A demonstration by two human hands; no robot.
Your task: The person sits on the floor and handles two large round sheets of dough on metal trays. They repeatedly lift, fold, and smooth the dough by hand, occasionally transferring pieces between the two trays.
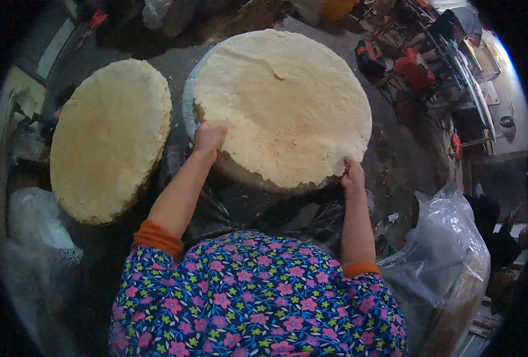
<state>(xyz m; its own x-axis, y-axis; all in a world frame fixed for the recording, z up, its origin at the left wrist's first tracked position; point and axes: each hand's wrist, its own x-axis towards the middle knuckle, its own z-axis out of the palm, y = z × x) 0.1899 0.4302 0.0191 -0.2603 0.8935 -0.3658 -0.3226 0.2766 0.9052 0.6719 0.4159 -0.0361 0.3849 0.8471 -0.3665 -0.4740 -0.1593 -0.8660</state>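
A large round, pale cream sheet of soft material [282, 107] lies in front of me on a round support with a bluish-white rim [189, 100]. Its near edge is ragged, and a crease runs across its far part. My left hand [209, 140] grips the near-left edge, thumb on top. At the near-right edge, my right hand [354, 175] pinches the same sheet; most of its fingers are hidden. A second round cream slab [112, 138] with a rough rim stands to the left, apart from both hands. What the sheet is made of I cannot tell.
Clear plastic wrapping [451, 241] covers something at the right, and more plastic [41, 218] lies at the left. A red-and-black object [370, 56] and a red bundle [413, 69] sit among clutter at the far right. Dark floor [393, 143] shows between.
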